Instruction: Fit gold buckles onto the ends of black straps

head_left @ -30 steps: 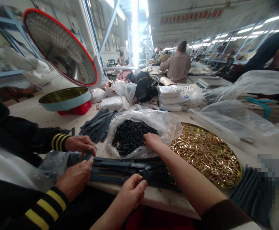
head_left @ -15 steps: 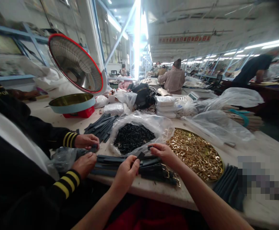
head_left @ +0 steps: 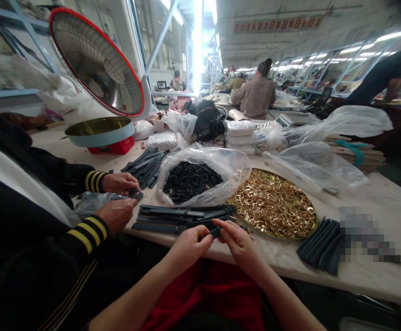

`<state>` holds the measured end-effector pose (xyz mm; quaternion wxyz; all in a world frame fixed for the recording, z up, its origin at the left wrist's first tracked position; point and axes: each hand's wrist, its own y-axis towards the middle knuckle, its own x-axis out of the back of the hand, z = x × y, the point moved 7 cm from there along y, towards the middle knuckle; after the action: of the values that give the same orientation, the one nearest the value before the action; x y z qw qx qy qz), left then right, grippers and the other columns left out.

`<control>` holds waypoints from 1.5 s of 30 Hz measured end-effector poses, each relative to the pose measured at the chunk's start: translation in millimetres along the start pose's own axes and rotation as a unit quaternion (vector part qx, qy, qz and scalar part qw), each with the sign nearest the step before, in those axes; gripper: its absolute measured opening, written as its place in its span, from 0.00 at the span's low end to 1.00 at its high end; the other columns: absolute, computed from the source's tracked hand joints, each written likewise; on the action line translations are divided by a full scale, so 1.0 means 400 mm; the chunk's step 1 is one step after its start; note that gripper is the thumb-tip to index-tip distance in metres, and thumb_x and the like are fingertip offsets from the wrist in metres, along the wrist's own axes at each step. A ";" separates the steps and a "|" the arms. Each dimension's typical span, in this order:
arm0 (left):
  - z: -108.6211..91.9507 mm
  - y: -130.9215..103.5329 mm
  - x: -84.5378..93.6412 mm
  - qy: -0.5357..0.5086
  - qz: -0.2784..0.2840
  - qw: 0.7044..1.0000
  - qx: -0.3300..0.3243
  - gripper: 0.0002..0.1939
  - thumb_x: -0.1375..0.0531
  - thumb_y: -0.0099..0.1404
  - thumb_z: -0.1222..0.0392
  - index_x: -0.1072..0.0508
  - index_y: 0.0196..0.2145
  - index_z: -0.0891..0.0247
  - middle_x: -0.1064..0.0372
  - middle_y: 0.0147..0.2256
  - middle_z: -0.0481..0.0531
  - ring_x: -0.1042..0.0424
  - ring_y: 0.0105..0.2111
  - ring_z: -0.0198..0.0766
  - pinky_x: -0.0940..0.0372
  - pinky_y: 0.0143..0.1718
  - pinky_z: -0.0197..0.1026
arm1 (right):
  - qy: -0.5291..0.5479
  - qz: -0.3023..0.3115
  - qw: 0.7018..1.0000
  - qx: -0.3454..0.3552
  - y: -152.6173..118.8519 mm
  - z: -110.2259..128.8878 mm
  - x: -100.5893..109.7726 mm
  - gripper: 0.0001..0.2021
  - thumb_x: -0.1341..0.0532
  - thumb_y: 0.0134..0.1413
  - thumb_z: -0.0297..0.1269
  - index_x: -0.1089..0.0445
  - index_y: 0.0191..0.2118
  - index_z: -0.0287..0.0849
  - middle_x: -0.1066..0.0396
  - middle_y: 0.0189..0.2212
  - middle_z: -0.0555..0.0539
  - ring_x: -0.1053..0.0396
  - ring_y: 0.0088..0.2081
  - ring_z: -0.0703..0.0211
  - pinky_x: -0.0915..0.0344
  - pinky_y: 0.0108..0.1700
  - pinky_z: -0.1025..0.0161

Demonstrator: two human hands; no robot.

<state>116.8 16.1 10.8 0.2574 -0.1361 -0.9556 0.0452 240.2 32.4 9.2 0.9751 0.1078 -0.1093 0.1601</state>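
Observation:
My left hand (head_left: 188,245) and my right hand (head_left: 237,242) meet at the table's front edge, both pinched on the end of a dark strap (head_left: 215,232). Whether a small black ring sits in my right fingers is too small to tell. Just beyond lies a pile of dark straps (head_left: 183,217). Behind it an open plastic bag of black rings (head_left: 191,180) stands beside a round tray of gold buckles (head_left: 272,204).
A co-worker's hands (head_left: 117,198) in a striped-cuff sleeve handle a strap at the left. A round heater (head_left: 97,64), a gold tin (head_left: 99,131), more straps (head_left: 147,165), plastic bags (head_left: 311,161) and another strap stack (head_left: 319,246) lie around. People work farther back.
My right hand left the bag of black rings and came back to the front edge, joining my left hand on the strap end. The view shifted and the hands sit lower in frame.

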 end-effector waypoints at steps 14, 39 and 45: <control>0.011 -0.012 -0.037 -0.099 0.031 0.995 -0.011 0.13 0.51 0.60 0.65 0.40 0.44 0.65 0.33 0.28 0.47 0.33 0.29 0.34 0.40 0.33 0.36 | 0.287 0.014 0.932 -0.221 -0.053 -0.097 -0.056 0.18 0.34 0.40 0.49 0.34 0.32 0.42 0.33 0.25 0.52 0.35 0.28 0.62 0.37 0.35 0.62; 0.005 -0.133 -0.072 -0.138 0.079 0.986 0.052 0.12 0.43 0.59 0.55 0.31 0.38 0.66 0.29 0.35 0.50 0.31 0.33 0.36 0.38 0.34 0.36 | 0.245 -0.088 0.941 -0.218 -0.180 -0.084 -0.065 0.16 0.38 0.47 0.48 0.43 0.25 0.42 0.42 0.20 0.55 0.44 0.22 0.67 0.44 0.25 0.68; 0.031 -0.123 -0.094 -0.231 0.105 0.963 0.090 0.14 0.43 0.59 0.58 0.32 0.40 0.69 0.30 0.36 0.54 0.33 0.30 0.34 0.39 0.31 0.36 | 0.049 -0.090 0.985 -0.139 -0.161 -0.086 -0.042 0.12 0.44 0.53 0.43 0.41 0.40 0.44 0.37 0.24 0.54 0.38 0.25 0.64 0.41 0.27 0.67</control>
<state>130.3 -41.9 -10.2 0.0348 -0.1975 -0.9615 0.1879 252.7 -23.7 -39.1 0.9952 -0.0278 -0.0724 0.0599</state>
